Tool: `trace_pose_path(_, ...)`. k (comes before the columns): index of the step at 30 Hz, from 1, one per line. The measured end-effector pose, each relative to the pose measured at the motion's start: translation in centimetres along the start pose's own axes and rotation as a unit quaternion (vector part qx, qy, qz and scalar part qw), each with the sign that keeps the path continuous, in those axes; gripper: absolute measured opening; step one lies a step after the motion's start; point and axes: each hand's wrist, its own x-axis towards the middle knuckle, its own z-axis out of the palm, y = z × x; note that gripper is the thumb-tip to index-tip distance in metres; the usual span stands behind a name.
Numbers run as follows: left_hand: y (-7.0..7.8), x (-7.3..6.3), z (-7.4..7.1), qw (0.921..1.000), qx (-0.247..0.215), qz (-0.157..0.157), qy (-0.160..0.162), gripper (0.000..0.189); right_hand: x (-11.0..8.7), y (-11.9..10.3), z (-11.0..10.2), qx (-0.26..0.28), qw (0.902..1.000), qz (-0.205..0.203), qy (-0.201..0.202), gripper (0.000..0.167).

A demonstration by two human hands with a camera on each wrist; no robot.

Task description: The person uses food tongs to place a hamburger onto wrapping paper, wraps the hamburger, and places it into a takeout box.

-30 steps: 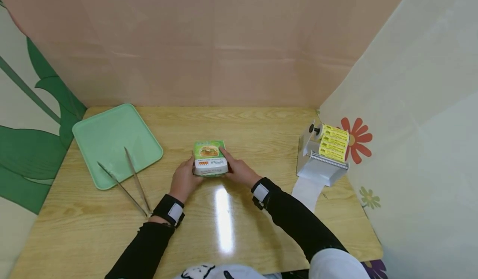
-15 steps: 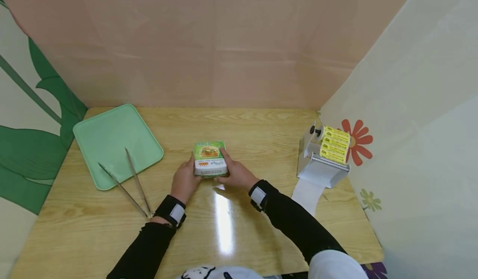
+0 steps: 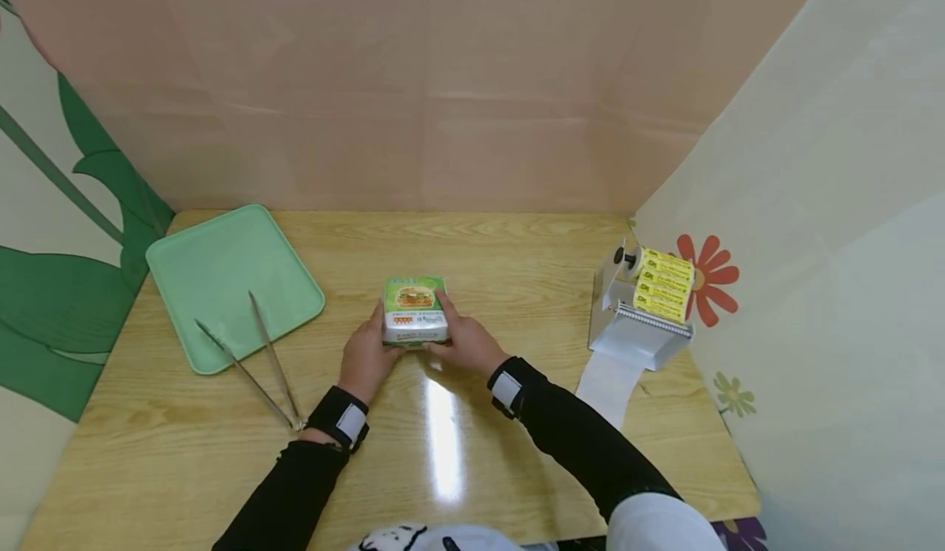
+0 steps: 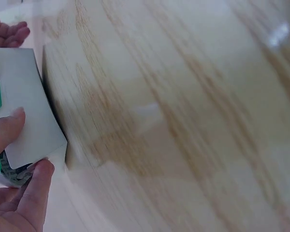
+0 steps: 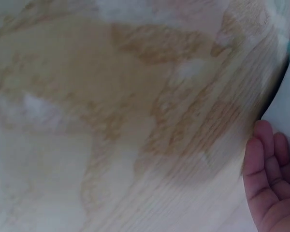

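Observation:
A small green and white box with a burger picture [image 3: 415,297] sits in the middle of the table, held from both sides. My left hand [image 3: 366,356] grips its left side; in the left wrist view the left thumb [image 4: 9,128] lies on a plain white face of the burger box [image 4: 31,111] and a finger supports its lower edge. My right hand [image 3: 472,344] holds the right side, a digit reaching up along the printed face. Curled right fingers [image 5: 268,164] touch the box's lower edge in the right wrist view. Its underside is hidden.
A green tray [image 3: 221,264] stands at the left, with open metal tongs [image 3: 269,354] lying partly over its near edge, close to my left wrist. At the right stands a label dispenser [image 3: 609,301] with a yellow label roll [image 3: 664,284] and a white strip [image 3: 611,387] hanging out.
My right hand has shifted slightly left and closer against the box, its fingers settling lower on the right side. The box and left hand have barely moved.

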Motion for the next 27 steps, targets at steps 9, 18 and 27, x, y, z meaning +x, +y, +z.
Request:
trace_pose_path(9, 0.32, -0.13, -0.50, 1.0000, 0.001, 0.002, -0.005, 0.088, -0.07, -0.18, 0.04, -0.003, 0.9999, 0.009, 0.007, 0.094)
trace_pose_path(18, 0.23, -0.04, -0.50, 0.9999, -0.001, -0.003, -0.017, 0.086, 0.00, -0.28, 0.17, -0.011, 0.9996, 0.011, 0.022, 0.094)
trace_pose_path(27, 0.02, -0.06, -0.52, 0.9998, -0.001, -0.003, -0.019, 0.083, 0.01, -0.36, 0.26, -0.028, 0.9989, 0.013, 0.034, 0.091)
